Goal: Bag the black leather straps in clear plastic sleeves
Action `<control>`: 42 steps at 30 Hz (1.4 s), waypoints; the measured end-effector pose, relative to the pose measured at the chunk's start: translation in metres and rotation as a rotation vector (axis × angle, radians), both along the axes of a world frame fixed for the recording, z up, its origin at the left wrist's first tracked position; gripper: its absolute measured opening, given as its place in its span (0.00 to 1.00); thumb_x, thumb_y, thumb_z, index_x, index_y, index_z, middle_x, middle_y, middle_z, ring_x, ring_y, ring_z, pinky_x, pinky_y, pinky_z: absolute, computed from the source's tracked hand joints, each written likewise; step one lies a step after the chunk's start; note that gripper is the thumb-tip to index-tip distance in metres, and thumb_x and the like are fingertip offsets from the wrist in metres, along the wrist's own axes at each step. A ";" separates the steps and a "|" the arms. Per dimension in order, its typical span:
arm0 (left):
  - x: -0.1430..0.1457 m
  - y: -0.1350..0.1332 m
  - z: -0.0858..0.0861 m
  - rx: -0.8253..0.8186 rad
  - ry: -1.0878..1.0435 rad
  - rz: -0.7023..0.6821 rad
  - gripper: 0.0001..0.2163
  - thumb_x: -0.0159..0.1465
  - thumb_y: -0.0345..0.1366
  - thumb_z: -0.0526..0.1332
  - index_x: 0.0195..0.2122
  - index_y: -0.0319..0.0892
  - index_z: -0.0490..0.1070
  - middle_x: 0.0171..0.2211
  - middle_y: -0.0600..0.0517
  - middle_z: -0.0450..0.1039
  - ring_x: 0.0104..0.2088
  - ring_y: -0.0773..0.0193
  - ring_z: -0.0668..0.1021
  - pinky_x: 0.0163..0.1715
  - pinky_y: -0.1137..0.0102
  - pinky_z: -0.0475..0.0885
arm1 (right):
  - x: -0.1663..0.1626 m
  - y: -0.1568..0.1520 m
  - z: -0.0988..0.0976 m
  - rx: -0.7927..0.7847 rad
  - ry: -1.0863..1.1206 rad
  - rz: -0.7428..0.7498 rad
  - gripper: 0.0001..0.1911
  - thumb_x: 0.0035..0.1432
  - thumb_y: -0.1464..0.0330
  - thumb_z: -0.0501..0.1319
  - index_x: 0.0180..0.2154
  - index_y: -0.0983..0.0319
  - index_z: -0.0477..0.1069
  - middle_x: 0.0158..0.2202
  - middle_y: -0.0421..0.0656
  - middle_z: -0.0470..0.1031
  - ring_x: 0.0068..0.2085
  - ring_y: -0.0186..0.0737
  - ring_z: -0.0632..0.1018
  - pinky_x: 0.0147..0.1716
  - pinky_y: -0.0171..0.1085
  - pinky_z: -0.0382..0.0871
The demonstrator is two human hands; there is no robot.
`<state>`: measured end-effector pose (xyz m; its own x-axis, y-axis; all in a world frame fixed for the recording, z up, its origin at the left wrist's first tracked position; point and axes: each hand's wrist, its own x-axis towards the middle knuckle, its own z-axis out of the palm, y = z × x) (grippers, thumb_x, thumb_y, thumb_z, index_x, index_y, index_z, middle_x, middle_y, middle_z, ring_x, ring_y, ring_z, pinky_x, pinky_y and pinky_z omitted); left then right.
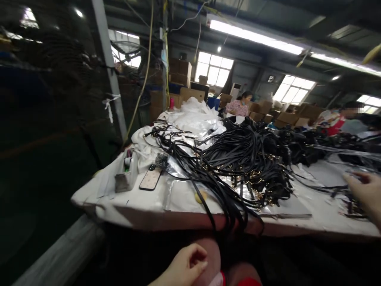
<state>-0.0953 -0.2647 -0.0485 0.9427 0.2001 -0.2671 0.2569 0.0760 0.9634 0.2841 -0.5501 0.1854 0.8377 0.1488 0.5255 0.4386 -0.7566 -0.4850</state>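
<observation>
My left hand [186, 267] hangs below the table's front edge, near my lap, its fingers loosely curled with nothing visible in them. My right hand [365, 194] reaches over the right part of the white-covered table [143, 204], close to thin black straps [348, 198]; its fingers are blurred and partly cut off by the frame edge. A big pile of black straps with gold metal fittings [244, 163] fills the middle of the table, and several straps hang over the front edge.
A phone [150, 178] lies face up at the left, beside a small grey box [126, 174]. White plastic bags [193, 117] are heaped behind. Two other people sit at the far side, with cardboard boxes [285, 115] around them. A metal post [108, 63] stands left.
</observation>
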 end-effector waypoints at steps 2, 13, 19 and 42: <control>-0.004 -0.003 0.006 0.014 0.052 0.033 0.13 0.56 0.39 0.64 0.39 0.38 0.73 0.36 0.49 0.76 0.35 0.63 0.75 0.38 0.70 0.70 | 0.007 0.022 -0.023 -0.057 0.128 -0.024 0.24 0.56 0.49 0.58 0.27 0.62 0.79 0.31 0.64 0.78 0.41 0.60 0.79 0.36 0.56 0.63; -0.042 -0.006 -0.001 0.010 0.248 0.164 0.14 0.57 0.38 0.63 0.42 0.38 0.76 0.35 0.48 0.78 0.33 0.63 0.77 0.34 0.70 0.71 | -0.189 0.204 -0.200 -0.245 0.241 1.002 0.17 0.66 0.59 0.54 0.44 0.59 0.77 0.49 0.50 0.77 0.51 0.49 0.76 0.52 0.45 0.70; -0.050 -0.015 -0.020 -0.052 0.309 0.188 0.14 0.56 0.35 0.64 0.42 0.37 0.77 0.34 0.48 0.79 0.33 0.63 0.78 0.34 0.71 0.71 | -0.198 0.251 -0.222 -0.484 -0.224 0.797 0.21 0.64 0.61 0.56 0.55 0.63 0.72 0.67 0.56 0.56 0.67 0.61 0.56 0.61 0.58 0.56; -0.041 -0.019 -0.035 -0.046 0.396 0.164 0.13 0.56 0.35 0.63 0.42 0.39 0.78 0.33 0.48 0.80 0.33 0.59 0.80 0.33 0.68 0.73 | -0.159 0.248 -0.218 -0.459 -0.358 0.694 0.18 0.66 0.60 0.54 0.45 0.62 0.77 0.61 0.54 0.65 0.63 0.58 0.62 0.60 0.55 0.57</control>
<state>-0.1362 -0.2833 -0.0831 0.7223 0.3178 -0.6143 0.5873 0.1871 0.7874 0.1247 -0.3021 -0.0326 0.2796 0.8187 0.5015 0.9348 -0.3513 0.0523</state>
